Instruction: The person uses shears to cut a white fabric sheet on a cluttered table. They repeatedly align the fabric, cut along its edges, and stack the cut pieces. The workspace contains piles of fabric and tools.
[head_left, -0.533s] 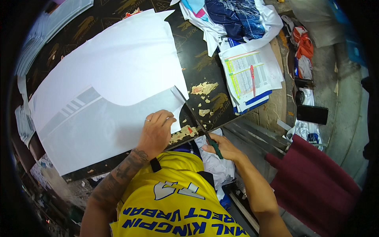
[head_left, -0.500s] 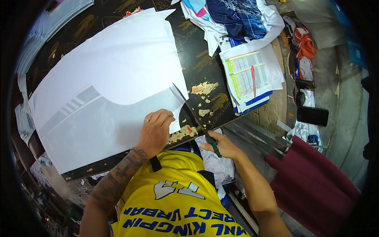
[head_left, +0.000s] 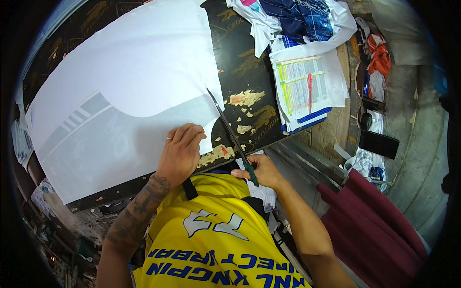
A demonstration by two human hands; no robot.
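A large white sheet [head_left: 158, 57] with a grey printed shape along its near side lies on the dark, patterned table. My left hand [head_left: 181, 150] rests on its lower right part, the bent fingers closed at the sheet's edge; the fingertips are partly hidden. In my right hand [head_left: 263, 172], just past the table's near edge, are long dark scissors [head_left: 235, 139] with green-wrapped handles. Their blades point up and left, and the tip lies over the sheet near its right edge. Whether the blades are parted is hard to make out.
Beyond the scissors, bare worn patches [head_left: 246, 98] mark the table [head_left: 240, 67]. At the right stand papers [head_left: 300, 81] with a red pen [head_left: 309, 93] on them, beside piled white and blue fabric [head_left: 307, 21]. A black phone [head_left: 379, 144] and maroon cloth [head_left: 370, 216] are farther right.
The view has shifted a little, so the sheet appears farther left and higher. Both hands have moved slightly left in the picture, and the scissors' tip reaches a bit farther up the sheet.
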